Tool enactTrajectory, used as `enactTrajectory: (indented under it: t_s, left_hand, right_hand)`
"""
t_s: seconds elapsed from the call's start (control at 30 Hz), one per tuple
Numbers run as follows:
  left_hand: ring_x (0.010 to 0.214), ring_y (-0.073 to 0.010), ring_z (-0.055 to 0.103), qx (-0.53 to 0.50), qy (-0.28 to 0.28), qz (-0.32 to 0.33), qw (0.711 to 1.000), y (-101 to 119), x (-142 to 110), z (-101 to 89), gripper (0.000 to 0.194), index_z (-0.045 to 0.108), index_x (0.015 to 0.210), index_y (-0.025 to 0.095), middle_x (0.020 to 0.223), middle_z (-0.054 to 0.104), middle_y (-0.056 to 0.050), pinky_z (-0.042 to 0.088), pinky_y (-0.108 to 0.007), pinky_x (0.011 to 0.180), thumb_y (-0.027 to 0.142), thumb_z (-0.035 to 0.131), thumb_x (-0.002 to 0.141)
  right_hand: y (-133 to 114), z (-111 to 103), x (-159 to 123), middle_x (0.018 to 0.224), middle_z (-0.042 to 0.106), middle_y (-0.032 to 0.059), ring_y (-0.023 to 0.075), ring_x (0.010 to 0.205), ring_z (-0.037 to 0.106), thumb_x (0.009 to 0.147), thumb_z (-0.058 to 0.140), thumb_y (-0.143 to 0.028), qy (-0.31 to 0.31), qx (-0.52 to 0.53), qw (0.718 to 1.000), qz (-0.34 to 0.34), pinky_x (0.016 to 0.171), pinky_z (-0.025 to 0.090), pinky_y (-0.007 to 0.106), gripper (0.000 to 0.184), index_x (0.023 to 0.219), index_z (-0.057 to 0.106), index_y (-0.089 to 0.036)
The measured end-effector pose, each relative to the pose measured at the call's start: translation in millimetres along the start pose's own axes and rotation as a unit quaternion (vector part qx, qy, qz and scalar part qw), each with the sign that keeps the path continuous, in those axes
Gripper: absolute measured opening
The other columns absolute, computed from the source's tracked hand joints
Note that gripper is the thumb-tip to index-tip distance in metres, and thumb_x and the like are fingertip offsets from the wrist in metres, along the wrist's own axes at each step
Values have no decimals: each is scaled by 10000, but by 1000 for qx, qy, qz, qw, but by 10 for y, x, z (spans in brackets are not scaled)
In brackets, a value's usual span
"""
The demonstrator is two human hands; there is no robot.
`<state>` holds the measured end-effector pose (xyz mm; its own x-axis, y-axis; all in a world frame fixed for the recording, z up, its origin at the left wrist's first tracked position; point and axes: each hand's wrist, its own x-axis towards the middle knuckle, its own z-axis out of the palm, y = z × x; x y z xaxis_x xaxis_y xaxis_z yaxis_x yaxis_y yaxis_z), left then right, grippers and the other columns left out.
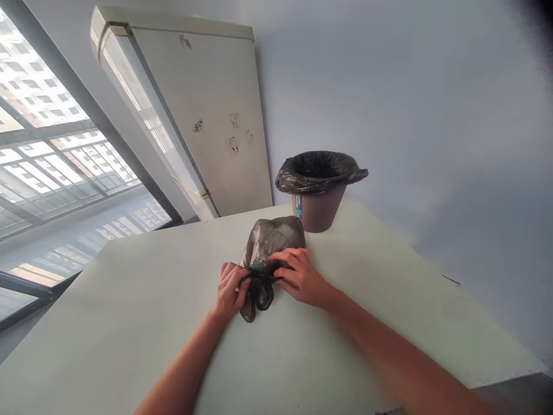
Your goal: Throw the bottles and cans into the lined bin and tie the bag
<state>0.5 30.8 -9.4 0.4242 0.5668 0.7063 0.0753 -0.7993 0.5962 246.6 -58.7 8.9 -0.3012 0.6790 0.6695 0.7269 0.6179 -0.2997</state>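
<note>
A dark, see-through plastic garbage bag point(276, 233) lies on the pale table, its far part puffed up and its near end bunched into loops. My left hand point(230, 286) pinches the bag's gathered edge on the left, thumb against fingers. On the right side my right hand point(300, 276) grips the same edge, with its fingers bent over the plastic. Something greenish shows through the film between the hands, too unclear to name. Behind the bag stands a brown trash can point(322, 207), upright, with a black liner point(302, 178) folded over its rim.
The white table point(142, 300) reaches toward a blue-grey wall point(401, 104). A white refrigerator point(207, 86) with worn marks stands beyond its far edge. Large windows point(64, 150) run along the left. A thin dark item point(451, 279) lies near the right table edge.
</note>
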Motion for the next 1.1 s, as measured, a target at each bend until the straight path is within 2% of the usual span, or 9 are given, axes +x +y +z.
enactTrajectory:
  t_s: [0.07,0.17,0.3,0.43,0.53,0.63,0.83,0.97,1.1]
  left_hand:
    - [716,-234,484,3,18,-19,1000,-58,-20,-36,78,739,953,254,747,616,-41,370,-429,808,295,673,955]
    - [747,-241,466,20,64,-46,997,-123,-26,-68,110,726,968,269,756,596,-36,351,-425,843,319,630,990]
    - [781,-254,468,38,110,-59,991,-137,-11,-101,206,742,987,263,790,616,-51,353,-420,864,397,588,1015]
    - [793,-266,486,30,27,-30,999,-90,8,-122,358,735,1105,230,800,614,-74,361,-438,845,461,468,1048]
    - [779,-260,505,37,-57,15,998,-64,33,-117,296,703,1135,217,783,610,-69,371,-450,833,378,478,1031]
    - [759,-246,528,67,-78,54,993,-61,63,-89,232,671,1157,224,781,639,-50,389,-438,817,306,626,945]
    - [763,-206,615,122,-99,187,970,-8,110,18,385,581,1160,231,846,709,-26,434,-411,861,300,810,859]
    - [726,-161,615,154,-66,196,966,37,108,74,285,565,1169,212,825,696,1,455,-387,868,181,720,932]
    - [731,-153,580,150,11,175,973,42,105,72,257,548,1133,218,817,673,4,464,-358,819,64,630,944]
  right_hand:
    - [68,66,-5,1251,721,72,242,1197,584,1028,526,-163,7,27,1000,6,1019,379,455,143,1042,647,-237]
    - [125,184,-10,977,748,36,208,963,636,1056,472,-170,52,62,995,60,951,386,424,161,1043,617,-240]
    - [131,267,-19,941,734,26,207,855,612,1066,494,-223,92,72,988,97,926,385,424,165,1161,623,-262]
    - [124,244,-18,950,677,48,241,888,560,995,655,-358,92,36,991,85,885,373,430,304,1283,634,-264]
    - [133,230,-19,944,652,49,243,912,539,998,630,-319,82,6,993,79,888,355,434,167,1141,705,-279]
    - [165,243,-32,938,680,40,226,925,556,1043,500,-228,93,31,991,91,920,348,437,196,1015,693,-254]
    - [235,307,-65,924,724,20,199,904,642,1028,510,-242,142,43,985,84,982,342,431,156,1091,653,-239]
    - [215,310,-54,1066,727,41,211,1003,652,1033,480,-190,174,59,981,58,977,375,430,207,1169,620,-259]
    - [189,249,-32,1183,669,93,267,1090,604,970,621,-239,213,75,971,82,959,416,460,224,1178,538,-244]
